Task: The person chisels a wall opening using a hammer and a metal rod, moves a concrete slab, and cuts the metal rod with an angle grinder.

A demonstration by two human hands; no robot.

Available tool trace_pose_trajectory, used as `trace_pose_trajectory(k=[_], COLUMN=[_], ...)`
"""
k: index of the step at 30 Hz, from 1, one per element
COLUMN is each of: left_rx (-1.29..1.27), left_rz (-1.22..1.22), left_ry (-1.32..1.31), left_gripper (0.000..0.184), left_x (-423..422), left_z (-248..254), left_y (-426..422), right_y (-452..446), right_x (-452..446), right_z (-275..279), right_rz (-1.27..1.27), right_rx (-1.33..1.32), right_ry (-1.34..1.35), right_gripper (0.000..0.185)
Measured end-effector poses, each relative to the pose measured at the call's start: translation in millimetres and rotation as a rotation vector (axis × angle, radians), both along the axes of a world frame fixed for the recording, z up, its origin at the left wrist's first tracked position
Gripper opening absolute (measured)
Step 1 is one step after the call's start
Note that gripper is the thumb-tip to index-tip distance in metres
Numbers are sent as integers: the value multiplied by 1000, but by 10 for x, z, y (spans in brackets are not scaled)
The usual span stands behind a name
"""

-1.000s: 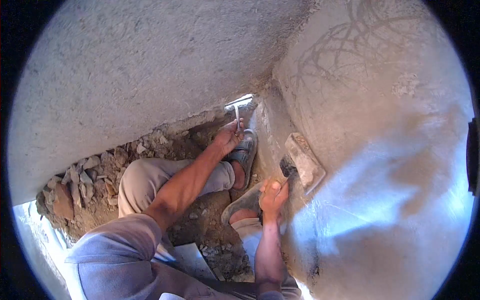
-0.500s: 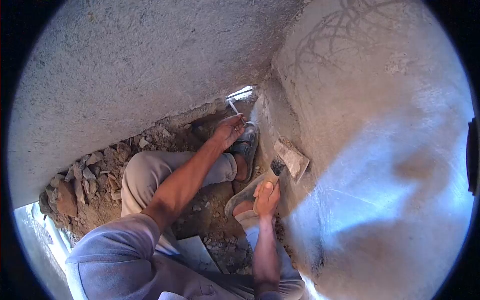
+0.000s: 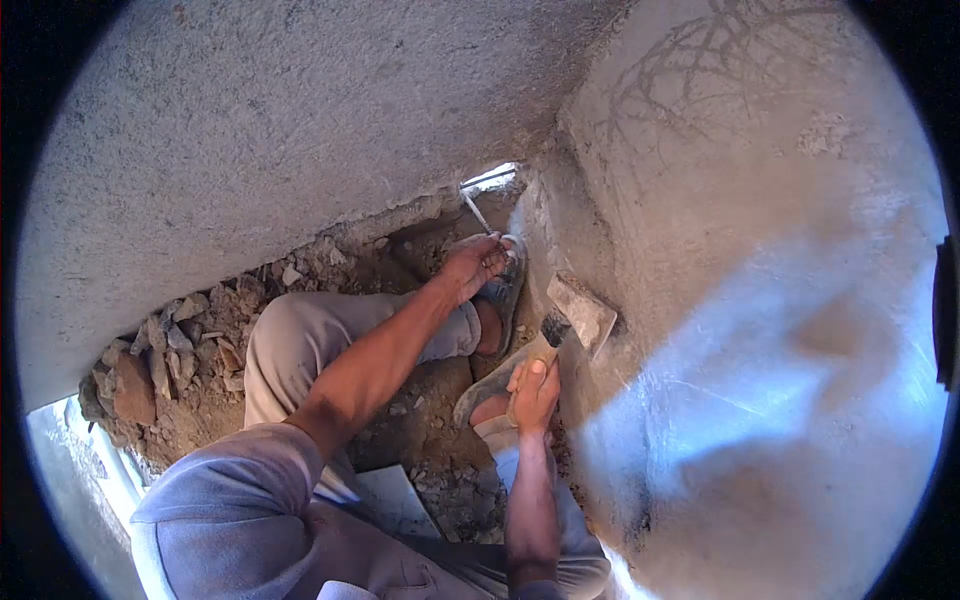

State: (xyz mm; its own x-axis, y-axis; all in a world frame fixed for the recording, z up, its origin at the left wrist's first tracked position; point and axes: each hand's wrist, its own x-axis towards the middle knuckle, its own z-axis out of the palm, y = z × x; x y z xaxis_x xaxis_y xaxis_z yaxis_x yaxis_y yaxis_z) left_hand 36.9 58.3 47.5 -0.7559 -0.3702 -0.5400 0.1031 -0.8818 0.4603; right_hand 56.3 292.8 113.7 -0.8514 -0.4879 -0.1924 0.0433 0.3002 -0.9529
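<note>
Pale beige trousers point(image 3: 290, 350), creased at the knee and thickly hemmed at the ankle; nearer the camera than the trousers' knee, a greyish-mauve top point(image 3: 235, 490) with a loose sleeve; past the trousers' hem, a dark grey strapped sandal point(image 3: 513, 292); right of the trousers' knee, dusty grey-brown footwear point(image 3: 478, 391).

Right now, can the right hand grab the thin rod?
Probably not: the right hand is wrapped around the hammer, and the left hand grips the thin rod. With the hammer set down, the rod's exposed length looks reachable.
</note>
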Motion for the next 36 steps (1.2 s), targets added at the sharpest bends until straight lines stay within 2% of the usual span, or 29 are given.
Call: trace_pose_trajectory(k=[16,19,21,23,25,26,28,31,32,36], left_rx=[-18,63,113,171,240,228,201,294,262,196], left_rz=[18,55,63,85,115,83,54,121,124,95], left_ry=[-8,-39,1,30,47,68,98,44,30,36], left_gripper=[16,14,13,13,14,15,16,20,18,16], left_x=[243,143,79,88,126,141,106,83,121,165], left_z=[177,119,-6,94,36,16,-1,28,42,89], left_y=[14,-39,-123,-196,-205,-210,-258,-211,-228,-281], right_y=[-81,-105,-56,-106,-175,-191,-287,-405,-435,-376], right_x=[56,81,112,149,225,233,187,154,167,315], right_z=[158,62,191,346,418,372,205,-519,-752,-362], right_rz=[49,78,83,93,-64,-62,-116,24,29,3], right_rx=[-2,101,83,62,-457,-449,-620,-1,119,122], right_ry=[-41,64,19,-35,-21,-32,193,285,-90,-128], right_gripper=[43,45,47,50,55,55,61,48,46,49])
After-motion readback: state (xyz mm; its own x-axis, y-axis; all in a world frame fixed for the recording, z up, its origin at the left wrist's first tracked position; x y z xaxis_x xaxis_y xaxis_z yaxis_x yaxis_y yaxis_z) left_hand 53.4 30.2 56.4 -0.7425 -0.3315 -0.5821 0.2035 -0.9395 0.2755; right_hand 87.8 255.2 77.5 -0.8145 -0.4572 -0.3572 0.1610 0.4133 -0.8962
